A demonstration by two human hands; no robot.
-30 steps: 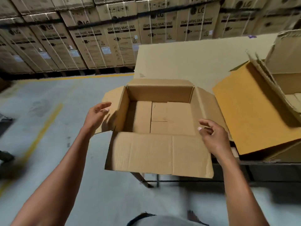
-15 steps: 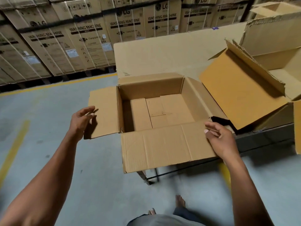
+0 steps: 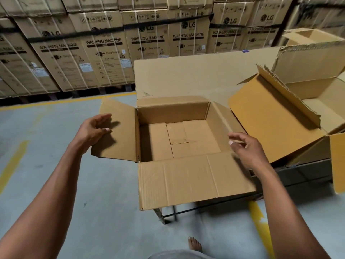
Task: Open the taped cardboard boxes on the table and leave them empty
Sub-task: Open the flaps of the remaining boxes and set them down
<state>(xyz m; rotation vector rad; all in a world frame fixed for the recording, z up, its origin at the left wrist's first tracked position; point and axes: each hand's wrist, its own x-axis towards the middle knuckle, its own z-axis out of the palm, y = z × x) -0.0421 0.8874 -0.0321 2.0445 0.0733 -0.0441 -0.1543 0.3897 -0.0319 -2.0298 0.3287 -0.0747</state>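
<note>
A brown cardboard box (image 3: 173, 111) stands open at the table's near left corner, all its flaps folded outward. Inside I see only its bare bottom panels. My left hand (image 3: 94, 128) hovers at the outer edge of the left flap (image 3: 119, 139), fingers loosely curled and holding nothing, its shadow falling on the flap. Over the right flap, my right hand (image 3: 246, 148) hangs relaxed and grips nothing. The front flap (image 3: 186, 180) droops over the table edge toward me.
A bigger open box (image 3: 276, 116) with a torn flap sits right of the first; another open box (image 3: 308, 36) is behind it. A cardboard sheet (image 3: 186, 77) covers the table. Stacked washing-machine cartons (image 3: 104, 53) line the back. My bare foot (image 3: 195, 243) is on the grey floor.
The left flap has swung out flatter. My left hand has slipped off its edge and my right hand has lifted from the box's right side. The view has turned right.
</note>
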